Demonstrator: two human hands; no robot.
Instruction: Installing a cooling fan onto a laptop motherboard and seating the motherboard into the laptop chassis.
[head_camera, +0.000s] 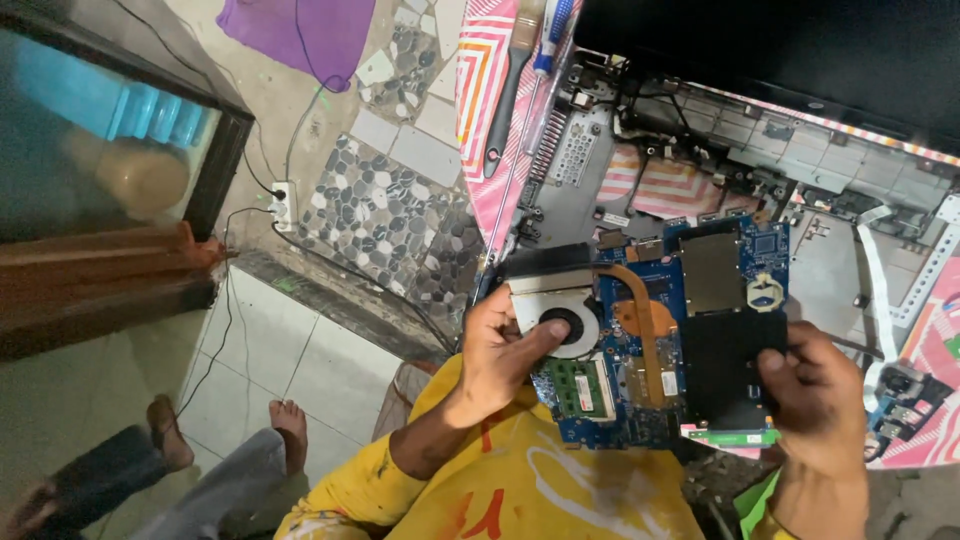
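Both hands have the blue motherboard (665, 340) up off the stripped laptop chassis (700, 150), the left hand (500, 350) clamped on the cooling-fan (565, 320) corner, the right hand (815, 395) pinching the opposite edge. By the look of it the board is already out, while fan and copper heat pipe (645, 320) remain mounted (memory stick too). A loose white ribbon cable (880, 290) and small daughterboard (905, 395) crowd the right side; a brush (510, 80) and screwdriver (550, 35) lie on the striped mat (480, 60).

I see a brush (508, 95) and screwdriver (551, 35) far on striped cloth (480, 60), a power strip (283, 205) left, and a purple cloth (300, 35) beyond.
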